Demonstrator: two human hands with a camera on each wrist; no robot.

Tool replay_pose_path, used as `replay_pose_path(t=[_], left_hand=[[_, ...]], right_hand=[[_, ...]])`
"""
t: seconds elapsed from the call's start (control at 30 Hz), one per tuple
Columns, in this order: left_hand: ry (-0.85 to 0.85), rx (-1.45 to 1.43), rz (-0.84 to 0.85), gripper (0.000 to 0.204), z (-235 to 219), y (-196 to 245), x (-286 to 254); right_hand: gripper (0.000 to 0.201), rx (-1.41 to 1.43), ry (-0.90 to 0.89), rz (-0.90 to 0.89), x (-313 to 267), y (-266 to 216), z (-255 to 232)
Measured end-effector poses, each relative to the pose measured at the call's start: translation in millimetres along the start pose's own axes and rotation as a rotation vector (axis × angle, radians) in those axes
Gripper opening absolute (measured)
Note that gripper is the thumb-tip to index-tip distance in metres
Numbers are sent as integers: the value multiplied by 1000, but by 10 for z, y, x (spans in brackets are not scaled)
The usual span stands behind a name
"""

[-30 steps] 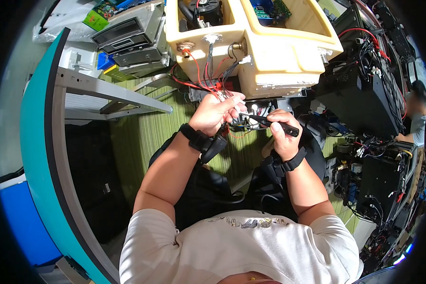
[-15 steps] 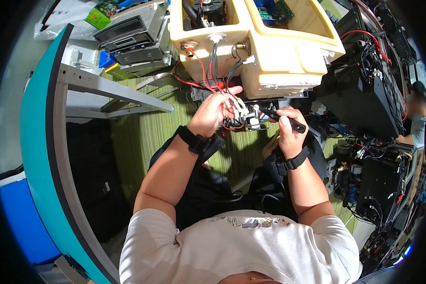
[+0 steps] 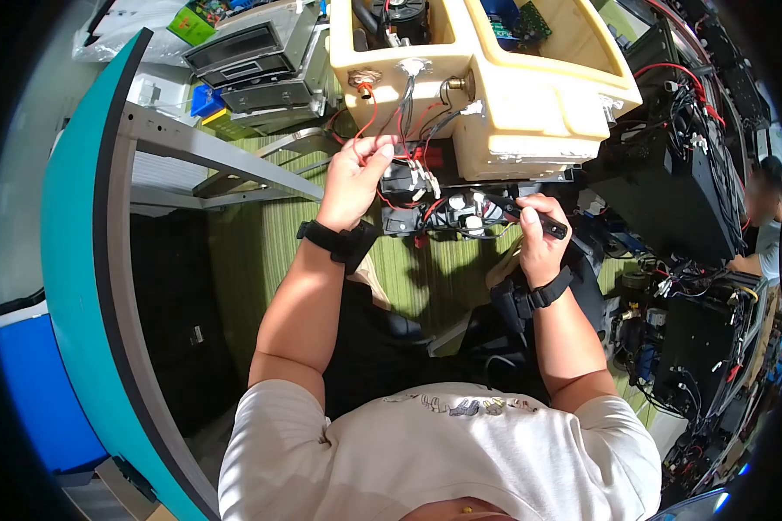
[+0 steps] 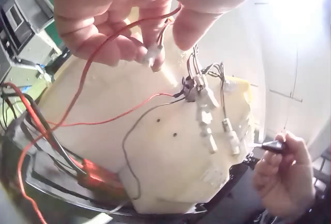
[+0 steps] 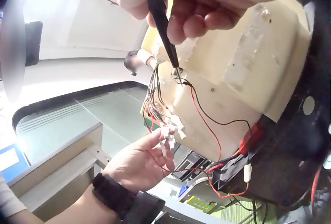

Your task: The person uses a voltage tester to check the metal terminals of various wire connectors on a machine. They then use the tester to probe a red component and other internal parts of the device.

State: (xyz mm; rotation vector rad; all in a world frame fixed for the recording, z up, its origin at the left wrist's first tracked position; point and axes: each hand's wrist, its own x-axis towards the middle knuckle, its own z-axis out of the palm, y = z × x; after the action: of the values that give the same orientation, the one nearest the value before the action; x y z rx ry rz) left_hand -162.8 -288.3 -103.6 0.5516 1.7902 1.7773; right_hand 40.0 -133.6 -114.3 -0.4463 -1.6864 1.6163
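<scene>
The left hand (image 3: 354, 184) is raised beside the front of the cream housing (image 3: 530, 113). Its fingers pinch a small white connector (image 4: 151, 56) on thin wires, while a red wire (image 4: 88, 74) runs up to the same hand in the left wrist view. Several white plugs (image 4: 207, 118) dangle from dark wires to the right of it. Held in the right hand (image 3: 543, 247) is a black pen-shaped tool (image 5: 164, 32) with a thin metal tip. The right wrist view shows that tip against or just in front of dark wires near the housing; contact cannot be told.
Below the housing lies a black base with wired parts (image 3: 400, 221). At the left stand a teal panel (image 3: 78, 260) and a grey metal frame (image 3: 208, 156). Stacked metal units (image 3: 269, 91) are behind. Black equipment with cables (image 3: 660, 191) fills the right, where another person (image 3: 766, 217) is partly visible.
The left hand has moved left and up, away from the cluster of white plugs, which now dangles free of it. The right hand has shifted slightly right, still gripping the tool.
</scene>
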Motion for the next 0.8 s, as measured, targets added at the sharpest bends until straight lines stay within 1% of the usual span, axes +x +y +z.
replay_pose_path(t=[0.03, 0.1, 0.13, 0.17, 0.23, 0.27, 0.3, 0.37, 0.43, 0.5, 0.53, 0.6, 0.63, 0.7, 0.73, 0.8], left_hand=[[-1, 0, 1, 19, 45, 17, -7], [-48, -198, -103, 18, 176, 78, -32], [-64, -202, -93, 14, 194, 33, -22], [-60, -204, -92, 14, 169, -41, 6], [38, 106, 102, 8, 116, -91, 79], [62, 350, 235, 8, 39, -102, 98], [151, 385, 229, 8, 47, 17, 56], [224, 498, 308, 9, -35, 95, 41], [220, 514, 308, 10, -122, 130, 35], [67, 314, 84, 10, -172, 135, 25], [64, 314, 84, 10, -162, 164, 9], [-206, 12, -214, 11, -138, 254, -59], [-207, 12, -215, 11, -113, 263, -70], [-304, -109, -273, 12, -36, 262, -75], [-333, -150, -263, 13, 1, 233, -69], [-356, -207, -282, 14, 83, 249, -77]], right_hand=[[12, -11, 2, 1, -5, 17, 0], [12, -24, 2, 1, -13, 26, 7], [12, -20, -2, 5, -14, 23, 18], [12, -16, -7, 9, -15, 18, 26], [12, 1, -4, 22, -12, 0, 52], [12, 19, 4, 38, -11, -9, 56], [12, 19, 3, 36, -8, -14, 56], [12, 7, -2, 27, -5, -20, 53], [12, 23, -7, 32, -3, -45, 62], [13, 36, -8, 37, -10, -36, 46], [13, 8, -14, 20, -11, -5, 28], [13, -21, -18, 5, -22, -1, 21], [13, -4, -14, 9, -19, -26, 34], [14, 11, -9, 12, -23, -34, 52], [14, 28, -8, -11, -27, -25, 49], [15, 42, -10, -36, -20, -36, 61]])
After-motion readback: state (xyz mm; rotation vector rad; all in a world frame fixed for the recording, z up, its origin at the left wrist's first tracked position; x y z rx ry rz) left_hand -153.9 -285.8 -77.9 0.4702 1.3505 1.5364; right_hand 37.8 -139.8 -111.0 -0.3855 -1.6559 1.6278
